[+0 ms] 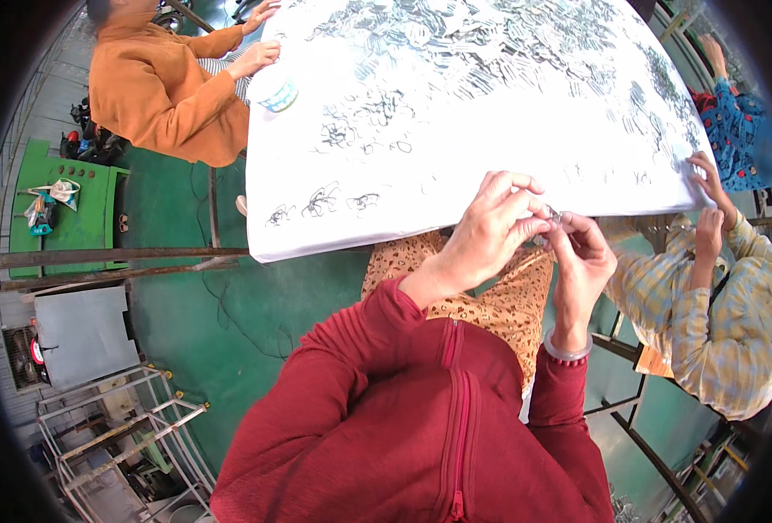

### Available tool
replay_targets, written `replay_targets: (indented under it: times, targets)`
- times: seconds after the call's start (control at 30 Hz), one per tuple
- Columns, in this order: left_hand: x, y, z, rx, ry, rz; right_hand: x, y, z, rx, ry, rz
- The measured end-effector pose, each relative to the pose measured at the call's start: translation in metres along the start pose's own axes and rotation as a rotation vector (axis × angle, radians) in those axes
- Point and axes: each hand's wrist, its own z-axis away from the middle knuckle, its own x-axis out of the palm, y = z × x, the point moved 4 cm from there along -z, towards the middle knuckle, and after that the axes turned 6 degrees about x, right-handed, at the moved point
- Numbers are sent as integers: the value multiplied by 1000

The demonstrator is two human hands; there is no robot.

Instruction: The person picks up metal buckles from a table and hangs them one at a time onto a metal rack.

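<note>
My left hand (483, 228) and my right hand (583, 261) meet just off the near edge of a white-topped table (455, 196). Both are closed in a pinch, fingertips together around a small, thin, dark piece (555, 213). Its kind is too small to make out, and the fingers cover most of it. A wide heap of dark, narrow strip-like pieces (490, 52) spreads over the far half of the table. Closer in lie a looser cluster of curled dark pieces (360, 120) and small piles of dark loops (320, 200) at the near left.
A white and blue tub (272, 90) stands at the table's left edge, beside a person in orange (163, 91). On the right sit a person in a checked shirt (721, 322) and one in blue (743, 135). A metal frame rack (124, 436) stands lower left.
</note>
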Motion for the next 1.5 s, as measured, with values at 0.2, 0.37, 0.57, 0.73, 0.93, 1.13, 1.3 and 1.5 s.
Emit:
replay_targets:
  times: [0.2,0.37,0.57,0.73,0.93,1.13,1.3,1.5]
  targets:
    - [-1,-7,4,-241,-11,295,6,-6,2,-11,-158,151]
    - [-12,5,9,-215,24,319,3,-14,-55,-1,-231,71]
    - [-8,6,26,-176,-28,281,72,62,-192,-10,-229,413]
    - [-11,19,33,-218,-12,397,120,87,-242,-440,-164,1005]
    - [-9,17,39,-177,24,383,114,97,-260,-339,-164,962]
    - [-16,22,28,-118,57,357,56,86,-224,6,-287,433]
    - [-10,1,37,-172,81,332,28,31,-101,117,-330,31]
    - [0,3,31,-252,51,364,2,-32,-5,59,-172,198]
